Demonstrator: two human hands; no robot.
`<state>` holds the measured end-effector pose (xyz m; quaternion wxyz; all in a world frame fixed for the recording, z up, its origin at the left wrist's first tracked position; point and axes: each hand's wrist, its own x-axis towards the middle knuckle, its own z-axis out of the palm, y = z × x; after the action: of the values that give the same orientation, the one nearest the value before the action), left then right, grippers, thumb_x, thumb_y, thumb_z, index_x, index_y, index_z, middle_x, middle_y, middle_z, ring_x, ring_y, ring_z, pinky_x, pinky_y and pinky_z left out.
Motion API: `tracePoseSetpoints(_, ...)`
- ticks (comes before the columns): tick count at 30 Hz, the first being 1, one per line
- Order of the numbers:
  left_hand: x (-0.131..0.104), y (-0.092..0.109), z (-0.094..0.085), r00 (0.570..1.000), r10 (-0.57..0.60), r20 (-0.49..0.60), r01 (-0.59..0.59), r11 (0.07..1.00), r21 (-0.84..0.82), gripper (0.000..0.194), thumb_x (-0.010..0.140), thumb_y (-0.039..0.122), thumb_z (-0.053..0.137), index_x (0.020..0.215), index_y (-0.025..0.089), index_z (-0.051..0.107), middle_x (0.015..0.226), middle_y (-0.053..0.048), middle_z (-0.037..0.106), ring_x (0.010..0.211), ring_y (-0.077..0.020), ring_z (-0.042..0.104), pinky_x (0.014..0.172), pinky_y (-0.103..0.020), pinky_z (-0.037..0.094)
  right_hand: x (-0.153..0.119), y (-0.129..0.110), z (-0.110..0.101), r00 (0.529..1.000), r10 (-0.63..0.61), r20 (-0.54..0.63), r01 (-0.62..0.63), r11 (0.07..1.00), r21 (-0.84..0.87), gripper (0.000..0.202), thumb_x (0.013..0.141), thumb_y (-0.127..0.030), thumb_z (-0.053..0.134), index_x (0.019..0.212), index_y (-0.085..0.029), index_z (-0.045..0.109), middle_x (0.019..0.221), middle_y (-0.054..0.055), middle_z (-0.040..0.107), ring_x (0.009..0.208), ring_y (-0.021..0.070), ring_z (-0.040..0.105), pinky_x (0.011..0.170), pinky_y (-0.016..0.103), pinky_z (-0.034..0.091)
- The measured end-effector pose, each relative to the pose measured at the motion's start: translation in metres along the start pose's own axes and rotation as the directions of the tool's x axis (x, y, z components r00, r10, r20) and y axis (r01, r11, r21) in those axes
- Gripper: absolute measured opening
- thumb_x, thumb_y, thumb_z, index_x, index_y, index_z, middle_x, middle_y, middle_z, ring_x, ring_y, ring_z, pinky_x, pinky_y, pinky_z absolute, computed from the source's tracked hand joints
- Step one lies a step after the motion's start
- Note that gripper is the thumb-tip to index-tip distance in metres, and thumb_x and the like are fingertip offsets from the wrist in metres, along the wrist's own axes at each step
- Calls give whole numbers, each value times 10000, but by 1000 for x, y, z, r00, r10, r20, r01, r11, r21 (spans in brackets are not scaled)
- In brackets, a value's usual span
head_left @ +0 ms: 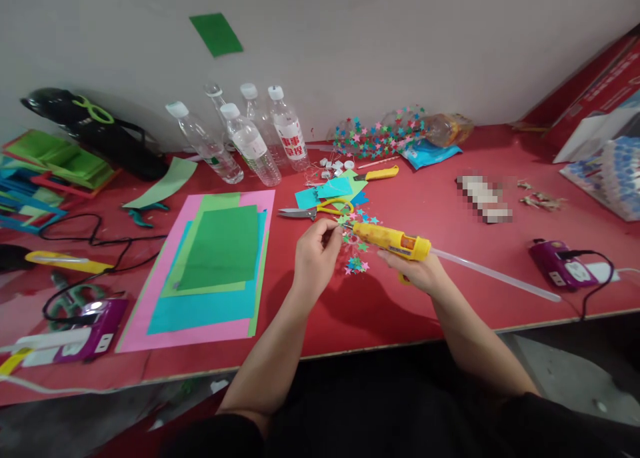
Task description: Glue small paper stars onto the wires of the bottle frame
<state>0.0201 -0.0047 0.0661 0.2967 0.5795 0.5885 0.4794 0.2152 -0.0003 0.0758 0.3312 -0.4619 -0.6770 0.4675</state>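
Note:
My right hand (417, 269) is wrapped round the grip of a yellow glue gun (383, 238). A long translucent glue stick (500, 276) sticks out of its back end. The nozzle points left, close to the fingertips of my left hand (319, 248). Thumb and forefinger of that hand are pinched together; what they hold is too small to make out. Below and around the nozzle lie small coloured paper stars (357, 266). Yellow-handled scissors (317, 210) rest just beyond my left hand, beside blue paper pieces (333, 190).
Stacked coloured sheets (220, 248) lie at left, with clear plastic bottles (250, 145) behind. A yellow cutter knife (380, 173) and a star-covered bottle (377, 138) are at the back. Purple power adapters (560, 263) with cords sit at both sides. A red box (595, 91) stands back right.

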Motion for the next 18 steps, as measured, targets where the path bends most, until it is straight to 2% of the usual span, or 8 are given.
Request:
tracePoseSetpoints(3,0,1,0,1000,3,-4,-3,1000,-4,127,870,263,521,778,194,575,681,6,592,631,-121,543,624,-232,433,-1,-1,0,1000,17,-12,-17,1000,16,390,819,-431,633,1121,-202,722,576,-5,596,544,132,561,400,212,405)
tracePoseSetpoints(6,0,1,0,1000,-2,-4,1,1000,-7,121,870,255,520,784,192,577,676,9,585,623,-118,535,624,-232,432,-1,-2,0,1000,14,-14,-13,1000,19,391,819,-432,631,1121,-201,723,629,11,639,583,145,590,420,220,431)
tracePoseSetpoints(12,-1,0,0,1000,7,1,-7,1000,-4,127,876,265,519,793,191,580,712,-2,605,664,-128,556,640,-235,435,1,2,1,1000,-19,-13,20,999,34,371,809,-414,635,1099,-200,725,920,42,735,774,177,672,582,248,536)
tracePoseSetpoints(18,-2,-1,-1,1000,-1,7,1,1000,-3,134,883,264,513,790,191,576,689,6,584,635,-120,537,632,-231,428,0,0,1,1000,-4,-25,4,1000,-8,343,804,-426,636,1038,-198,742,694,23,687,644,169,633,471,236,472)
